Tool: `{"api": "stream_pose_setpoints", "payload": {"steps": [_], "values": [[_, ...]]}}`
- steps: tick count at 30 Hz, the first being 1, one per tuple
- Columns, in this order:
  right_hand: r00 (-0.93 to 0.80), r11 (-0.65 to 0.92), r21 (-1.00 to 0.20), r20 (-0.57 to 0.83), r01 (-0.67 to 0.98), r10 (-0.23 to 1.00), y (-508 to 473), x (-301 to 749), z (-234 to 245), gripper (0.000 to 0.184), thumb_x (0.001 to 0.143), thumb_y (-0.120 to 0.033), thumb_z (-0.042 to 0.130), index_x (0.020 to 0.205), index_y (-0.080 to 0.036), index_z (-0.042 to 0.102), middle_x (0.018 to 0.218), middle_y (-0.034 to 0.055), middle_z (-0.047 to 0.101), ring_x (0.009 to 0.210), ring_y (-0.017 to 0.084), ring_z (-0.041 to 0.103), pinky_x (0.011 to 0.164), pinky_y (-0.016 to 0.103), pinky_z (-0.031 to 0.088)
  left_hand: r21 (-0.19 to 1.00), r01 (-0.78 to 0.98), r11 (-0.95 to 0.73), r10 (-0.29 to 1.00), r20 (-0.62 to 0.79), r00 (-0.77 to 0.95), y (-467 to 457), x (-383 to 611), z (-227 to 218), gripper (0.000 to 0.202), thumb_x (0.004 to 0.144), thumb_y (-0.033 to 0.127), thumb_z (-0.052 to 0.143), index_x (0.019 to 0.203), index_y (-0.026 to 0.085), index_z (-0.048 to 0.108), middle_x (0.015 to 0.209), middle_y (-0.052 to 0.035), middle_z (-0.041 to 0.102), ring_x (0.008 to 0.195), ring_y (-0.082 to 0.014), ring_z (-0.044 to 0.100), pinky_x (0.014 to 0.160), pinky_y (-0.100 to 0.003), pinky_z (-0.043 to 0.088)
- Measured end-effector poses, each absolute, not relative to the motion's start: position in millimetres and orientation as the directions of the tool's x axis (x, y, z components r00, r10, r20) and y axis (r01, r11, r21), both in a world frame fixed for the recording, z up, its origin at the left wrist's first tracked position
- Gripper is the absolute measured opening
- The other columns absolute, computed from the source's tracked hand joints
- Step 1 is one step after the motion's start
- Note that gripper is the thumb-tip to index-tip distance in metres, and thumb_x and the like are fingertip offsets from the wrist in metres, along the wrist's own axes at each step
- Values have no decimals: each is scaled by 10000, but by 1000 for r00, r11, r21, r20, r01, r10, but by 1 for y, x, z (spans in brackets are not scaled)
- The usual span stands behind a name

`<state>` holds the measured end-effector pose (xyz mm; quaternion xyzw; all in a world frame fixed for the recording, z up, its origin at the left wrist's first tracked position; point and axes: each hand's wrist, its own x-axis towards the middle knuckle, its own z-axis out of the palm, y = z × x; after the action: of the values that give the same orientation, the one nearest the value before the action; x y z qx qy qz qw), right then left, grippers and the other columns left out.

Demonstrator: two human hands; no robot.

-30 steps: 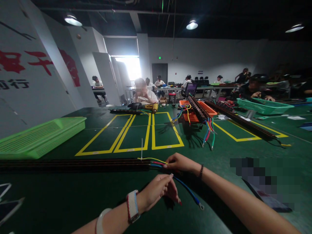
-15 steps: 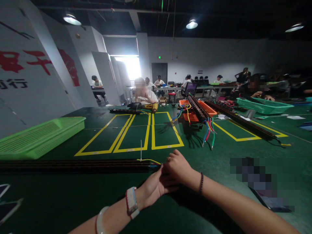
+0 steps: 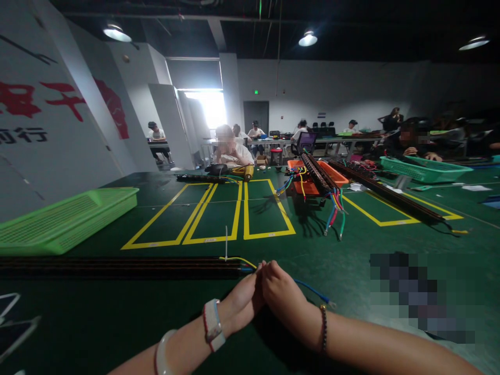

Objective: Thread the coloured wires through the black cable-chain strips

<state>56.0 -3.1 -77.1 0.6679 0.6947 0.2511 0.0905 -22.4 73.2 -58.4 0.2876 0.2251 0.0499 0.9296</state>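
Right hand has lowered against left hand; fingers look curled, hold unclear. Step: apparently gathering wires at black bundle's right end; next move calls for keeping them together.

my left hand and right hand hide part of the wires; my view's left edge crops the dark bar.

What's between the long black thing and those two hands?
In the head view, a yellow wire and a blue wire show there, between the long black strip and the left hand and right hand.
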Motion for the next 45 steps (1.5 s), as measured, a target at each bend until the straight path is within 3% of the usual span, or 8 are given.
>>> {"api": "stream_pose_setpoints", "payload": {"steps": [5, 9, 12, 18, 27, 36, 40, 45], "values": [[-66, -40, 396, 249, 917, 966, -8, 56, -76, 364, 763, -146, 547, 1112, -52, 594, 1097, 190, 586, 1025, 289, 495, 900, 434, 349, 505, -18, 863, 239, -376, 895, 75, -20, -66, 171, 873, 245, 505, 961, 124, 587, 912, -70, 636, 861, -136, 584, 859, -264, 413], [-77, 39, 287, 123, 957, 989, -19, 67, -29, 213, 797, -197, 561, 967, -101, 646, 927, 134, 625, 859, 252, 527, 786, 404, 385, 476, -26, 879, 241, -396, 886, 75, -18, -68, 114, 876, 210, 494, 824, 138, 565, 747, -9, 603, 683, -91, 553, 736, -228, 416], [-59, 26, 209, 152, 978, 987, -31, 78, 7, 139, 837, -215, 553, 914, -142, 643, 841, 89, 615, 766, 215, 521, 698, 356, 364, 506, -15, 863, 244, -390, 888, 75, -19, -66, 124, 850, 212, 538, 753, 134, 546, 663, 14, 569, 605, -83, 521, 679, -227, 404], [-48, 38, 76, 129, 996, 991, -42, 85, 25, 135, 839, -290, 596, 781, -178, 644, 730, 36, 595, 685, 175, 514, 640, 304, 331, 577, 9, 816, 262, -385, 885, 74, -23, -56, 126, 852, 218, 527, 790, 123, 583, 804, -45, 649, 782, -141, 596, 831, -277, 407], [17, -17, 200, 3, 980, 1000, -20, 73, -17, 106, 785, -206, 613, 807, -127, 681, 802, 108, 612, 785, 230, 551, 664, 346, 394, 548, 32, 836, 230, -402, 887, 75, -20, -61, 161, 860, 246, 513, 799, 119, 592, 799, -67, 643, 834, -161, 606, 870, -304, 421], [169, -166, -41, 92, 985, 981, -30, 95, 19, 124, 785, -211, 546, 736, -152, 644, 719, 50, 631, 655, 165, 570, 572, 265, 347, 565, 17, 825, 231, -364, 902, 73, -25, -55, 312, 820, 421, 563, 815, 111, 598, 870, -95, 661, 850, -171, 620, 895, -320, 431], [219, -220, -13, 142, 976, 965, -21, 123, 23, 142, 824, -193, 551, 738, -144, 653, 752, 61, 644, 709, 169, 588, 620, 259, 359, 601, -8, 799, 241, -307, 921, 72, -25, -54, 230, 835, 331, 565, 904, 113, 595, 932, -102, 657, 876, -179, 622, 902, -353, 434], [216, -224, 30, 163, 974, 963, -1, 151, -9, 134, 839, -225, 592, 793, -127, 671, 810, 88, 654, 775, 191, 601, 698, 264, 382, 660, 23, 751, 257, -324, 910, 73, -23, -60, 250, 859, 331, 523, 818, 90, 577, 823, -115, 644, 814, -185, 631, 808, -327, 460]]}}
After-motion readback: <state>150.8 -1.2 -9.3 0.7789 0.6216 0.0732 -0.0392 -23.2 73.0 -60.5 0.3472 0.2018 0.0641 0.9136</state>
